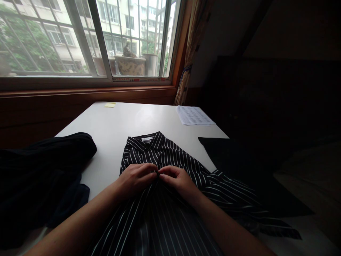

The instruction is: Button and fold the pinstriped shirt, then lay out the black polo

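Note:
A black shirt with white stripes (176, 153) lies front up on the white table, its collar (144, 142) pointing away from me and a pale label inside the neck. My left hand (140, 177) pinches the front edge of the shirt at mid-chest. Right beside it, my right hand (177, 179) pinches the same front edge, the fingertips of both hands almost meeting. Whatever small part sits between the fingertips is too small to make out. Below the hands the shirt front hangs apart. One sleeve (234, 188) stretches off to the right.
Dark folded clothing (53, 160) is heaped on the left of the white table (141, 117). Another dark cloth (239, 160) lies at the right. Printed sheets (195, 115) and a yellow sticky note (109, 105) rest near the far edge. Beyond stands a barred window (133, 39) with a curtain (193, 42).

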